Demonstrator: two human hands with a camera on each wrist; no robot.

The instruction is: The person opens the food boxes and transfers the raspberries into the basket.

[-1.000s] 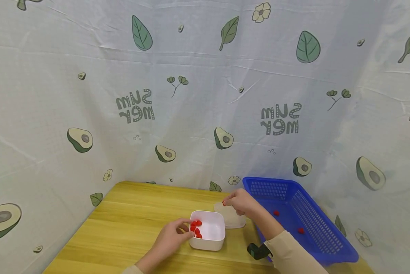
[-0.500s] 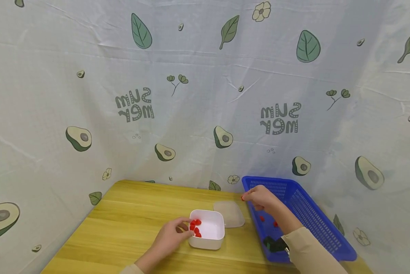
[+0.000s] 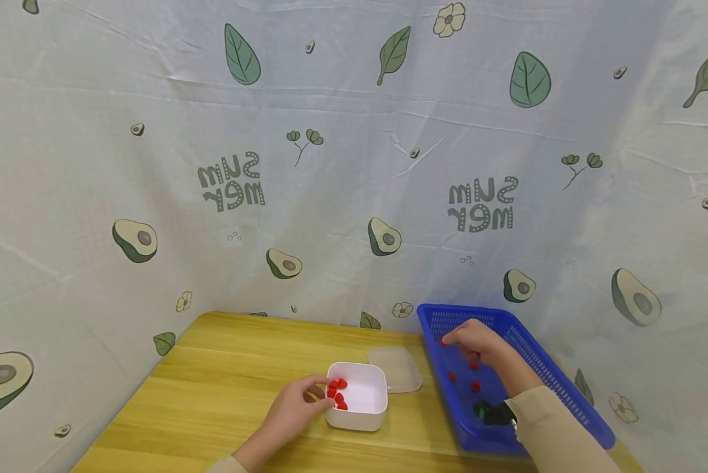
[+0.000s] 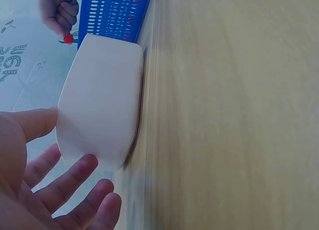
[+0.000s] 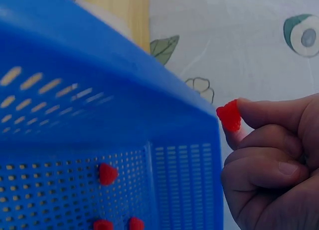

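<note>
Pinching one raspberry (image 5: 230,115), three more (image 5: 107,174) in basket (image 5: 89,121)

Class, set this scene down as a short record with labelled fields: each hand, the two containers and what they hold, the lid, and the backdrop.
Left hand: rests against the white box
Right hand: pinches a red raspberry near the blue basket
White box contents: raspberries gathered toward the left hand
Blue basket contents: three loose raspberries visible
Lid: translucent, on the wood-grain table beside the white box
Backdrop: pale cloth printed with avocados, leaves and flowers
</note>
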